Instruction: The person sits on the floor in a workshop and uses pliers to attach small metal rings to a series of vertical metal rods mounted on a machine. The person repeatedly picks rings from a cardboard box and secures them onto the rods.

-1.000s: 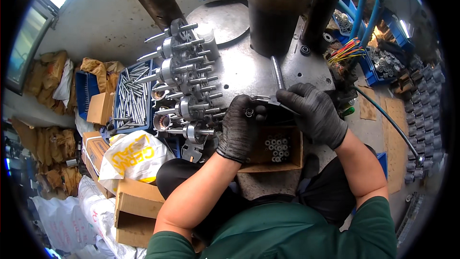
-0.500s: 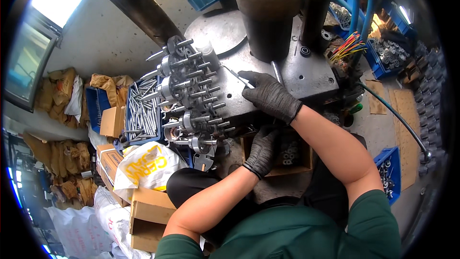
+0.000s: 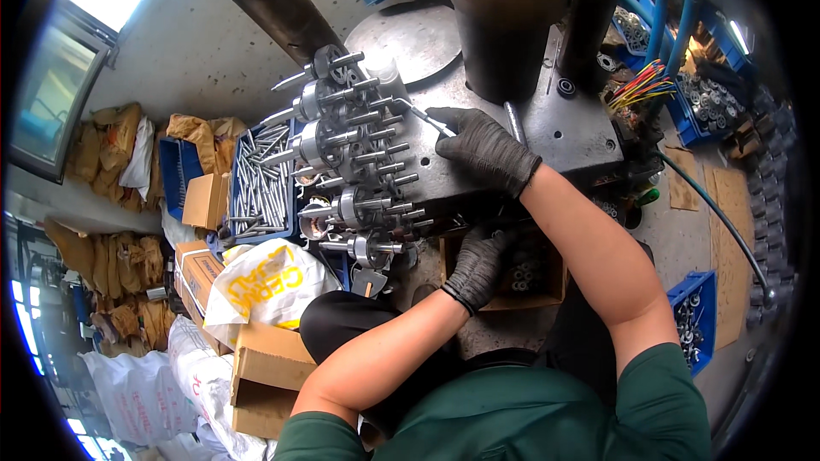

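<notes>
My right hand (image 3: 489, 152), in a dark grey glove, is closed over the steel press bed (image 3: 436, 181). A slim pale tool with a bent tip (image 3: 433, 122) sticks out from its fingers, the tip near the rack of shafts. Just behind this hand a metal rod (image 3: 514, 123) leans on the bed. My left hand (image 3: 477, 269), gloved too, is below the bed's front edge, over a cardboard box (image 3: 547, 297) of small metal parts. Its fingertips are hard to make out. Several steel shafts with round collars (image 3: 363, 248) stand in a row left of the bed.
A thick steel column (image 3: 504, 30) rises from the bed. At left stands a blue bin (image 3: 295, 226) of loose shafts, with a white plastic bag (image 3: 272, 280) and an open carton (image 3: 273, 367) nearer. Blue bins of parts (image 3: 694, 288) and a hose (image 3: 726, 219) are at right.
The view has shifted, so the bench appears farther right. The right hand keeps the pale tool, with its tip now closer to the shafts. The left hand stays below the bed's edge.
</notes>
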Motion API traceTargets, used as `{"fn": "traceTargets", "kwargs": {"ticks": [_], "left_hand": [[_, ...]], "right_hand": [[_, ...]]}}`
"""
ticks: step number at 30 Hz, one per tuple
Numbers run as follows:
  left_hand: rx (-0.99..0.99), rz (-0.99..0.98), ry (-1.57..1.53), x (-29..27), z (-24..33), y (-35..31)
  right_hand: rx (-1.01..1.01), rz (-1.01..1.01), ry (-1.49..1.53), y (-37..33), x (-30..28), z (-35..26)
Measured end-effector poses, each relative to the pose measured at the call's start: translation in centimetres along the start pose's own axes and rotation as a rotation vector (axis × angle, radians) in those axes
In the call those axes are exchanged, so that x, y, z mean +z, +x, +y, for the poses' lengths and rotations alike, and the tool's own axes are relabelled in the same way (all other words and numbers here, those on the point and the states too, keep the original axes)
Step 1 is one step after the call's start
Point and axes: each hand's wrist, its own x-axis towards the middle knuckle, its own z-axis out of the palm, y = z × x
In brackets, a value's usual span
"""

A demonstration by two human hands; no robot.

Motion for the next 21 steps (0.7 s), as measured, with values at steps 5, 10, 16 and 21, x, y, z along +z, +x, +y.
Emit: {"fn": "traceTargets", "kwargs": {"ticks": [5, 10, 16, 21], "left_hand": [[0.049, -0.083, 0.064, -0.4, -0.1, 0.1], [0.035, -0.090, -0.064, -0.7, -0.5, 0.6], [0.034, -0.032, -0.174, -0.5, -0.5, 0.3], [0.253, -0.037, 0.350, -1.3, -0.8, 0.8]], "right_hand": [[-0.013, 0.013, 0.135, 0.6, 0.6, 0.8], [-0.048, 0.013, 0.195, 1.1, 1.4, 1.6], [0.108, -0.074, 0.222, -0.6, 1.7, -1.6], [0.282, -0.245, 0.870, -1.9, 1.9, -3.1]]}}
